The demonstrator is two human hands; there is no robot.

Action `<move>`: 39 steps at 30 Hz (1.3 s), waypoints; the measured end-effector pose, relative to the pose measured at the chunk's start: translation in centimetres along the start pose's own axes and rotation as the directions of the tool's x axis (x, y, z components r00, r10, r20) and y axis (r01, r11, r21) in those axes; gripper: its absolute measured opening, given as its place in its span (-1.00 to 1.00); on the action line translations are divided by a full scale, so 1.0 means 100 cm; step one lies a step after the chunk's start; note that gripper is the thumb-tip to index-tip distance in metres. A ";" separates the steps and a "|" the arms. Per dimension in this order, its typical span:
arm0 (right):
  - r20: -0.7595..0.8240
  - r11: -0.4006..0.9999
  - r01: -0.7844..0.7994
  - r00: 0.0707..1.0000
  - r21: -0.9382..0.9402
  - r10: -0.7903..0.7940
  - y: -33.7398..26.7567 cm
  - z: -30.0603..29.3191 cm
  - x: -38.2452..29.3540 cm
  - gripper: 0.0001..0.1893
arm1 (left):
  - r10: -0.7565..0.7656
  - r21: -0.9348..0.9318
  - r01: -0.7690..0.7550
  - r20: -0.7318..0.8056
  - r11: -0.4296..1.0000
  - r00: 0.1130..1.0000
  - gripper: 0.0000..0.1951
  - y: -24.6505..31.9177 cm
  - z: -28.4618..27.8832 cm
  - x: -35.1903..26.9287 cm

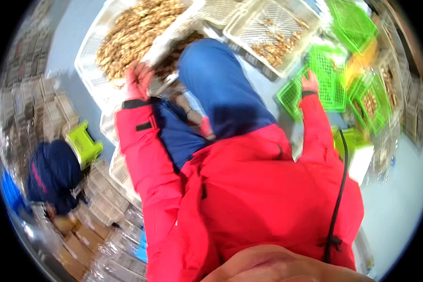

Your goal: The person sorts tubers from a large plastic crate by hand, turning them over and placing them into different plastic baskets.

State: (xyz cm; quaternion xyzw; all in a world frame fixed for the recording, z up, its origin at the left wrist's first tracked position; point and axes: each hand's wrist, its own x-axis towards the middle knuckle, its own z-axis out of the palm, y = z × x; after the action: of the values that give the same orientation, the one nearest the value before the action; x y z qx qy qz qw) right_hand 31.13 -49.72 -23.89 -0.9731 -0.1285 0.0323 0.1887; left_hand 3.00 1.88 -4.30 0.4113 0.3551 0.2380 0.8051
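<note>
My left hand (138, 80) is at the near edge of a large white plastic crate (89, 67). Its fingers are loosely curled and a little apart, with nothing visible in them. The crate is heaped with small golden-brown pieces (141, 31), too blurred to name. On the other side, my right hand (309, 83) has its fingers over the rim of a green mesh plastic basket (327, 79) and appears to grip it. My knee in blue trousers (211, 63) comes between the two hands.
A white mesh crate (246, 31) holds scattered brown pieces. More green baskets (352, 24) stand to the right, one (382, 105) with brown pieces inside. At left, a person in dark clothing (53, 172) bends near a lime-green stool (84, 144), stacked clear containers (104, 190) and cardboard boxes (77, 253).
</note>
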 end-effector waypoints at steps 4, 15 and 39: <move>-0.375 0.946 0.011 0.916 -0.324 -0.140 0.003 -0.089 0.075 -0.49 | 0.025 0.181 -0.023 -0.008 0.983 1.000 -0.38 -0.001 0.026 0.006; 0.163 0.840 -0.537 0.824 -0.079 0.542 0.108 0.015 0.042 -0.25 | -0.002 0.231 0.015 -0.056 0.973 0.998 -0.41 -0.008 0.023 0.002; 0.126 0.964 0.113 0.981 0.242 -0.147 -0.081 -0.039 0.099 -0.69 | 0.359 0.164 -0.343 -0.080 0.925 0.930 -0.62 0.014 0.020 0.001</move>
State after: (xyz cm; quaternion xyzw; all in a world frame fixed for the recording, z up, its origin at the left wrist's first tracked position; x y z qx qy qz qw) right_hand 39.19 -41.24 -17.41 -0.9288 -0.2006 0.1043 0.2937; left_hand 4.48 1.69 -2.35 0.5132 0.3355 0.3732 0.6963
